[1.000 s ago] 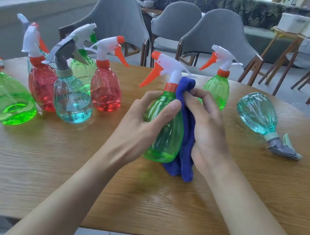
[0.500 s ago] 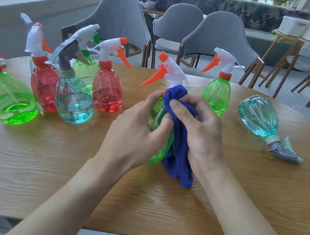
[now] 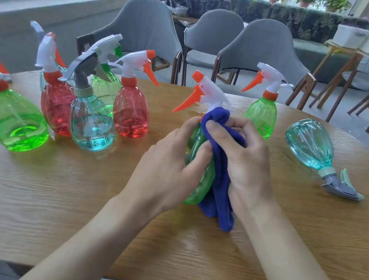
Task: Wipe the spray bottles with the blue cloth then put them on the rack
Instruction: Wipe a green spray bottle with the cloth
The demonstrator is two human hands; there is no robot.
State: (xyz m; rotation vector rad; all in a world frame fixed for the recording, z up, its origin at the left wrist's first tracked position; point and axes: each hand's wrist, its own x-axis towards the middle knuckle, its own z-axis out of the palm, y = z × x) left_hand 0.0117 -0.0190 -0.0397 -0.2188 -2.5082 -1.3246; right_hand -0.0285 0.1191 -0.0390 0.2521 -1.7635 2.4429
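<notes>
Cloth has climbed from the bottle's belly to its neck over the last second, and the bottle now leans left. Left hand has its fingers curled round the green spray bottle mid-body. Right hand pinches the blue cloth against the neck, tail hanging to the counter.

My read: thin plastic, little liquid, so light, slick, squashy. Grip the waist or collar, not the trigger.

Bare wood near the front edge. Bottle cluster standing left, teal bottle lying on its side right, second green bottle upright behind. Chairs beyond. No rack in view.
</notes>
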